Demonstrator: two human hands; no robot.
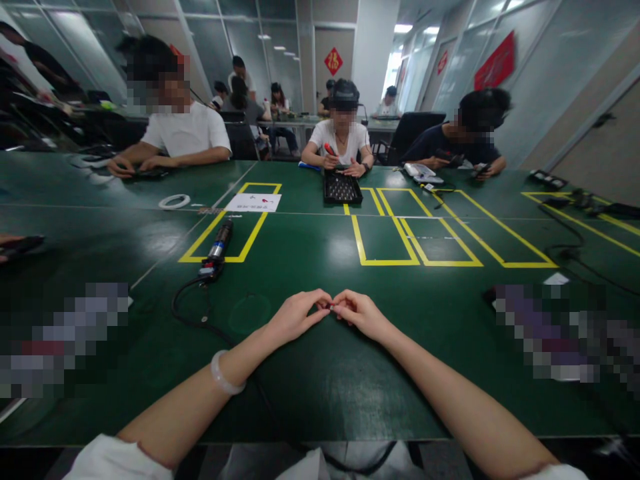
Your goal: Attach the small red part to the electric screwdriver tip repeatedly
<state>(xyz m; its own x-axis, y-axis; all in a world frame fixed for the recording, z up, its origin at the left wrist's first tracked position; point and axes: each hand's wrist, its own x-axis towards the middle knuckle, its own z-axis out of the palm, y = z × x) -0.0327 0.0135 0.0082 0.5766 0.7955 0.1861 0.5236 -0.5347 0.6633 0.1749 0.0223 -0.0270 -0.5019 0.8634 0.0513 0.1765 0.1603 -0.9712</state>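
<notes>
My left hand [301,315] and my right hand [364,315] meet over the middle of the green table [320,380], fingertips pinched together. Between them sits a tiny red and whitish piece [331,306], mostly covered by the fingers and too small to name. Both hands seem to grip it, thumbs on the near side. A pale bangle [225,373] is round my left wrist. Left of my hands lies a dark cylindrical tool [219,247] with a black cable [176,300] running towards me.
Yellow tape outlines [387,262] mark the tabletop. A white sheet [254,202] and a white ring [175,201] lie at the left. Across from me a person works over a black tray [343,189]; others sit either side. Blurred-out items lie at both table sides.
</notes>
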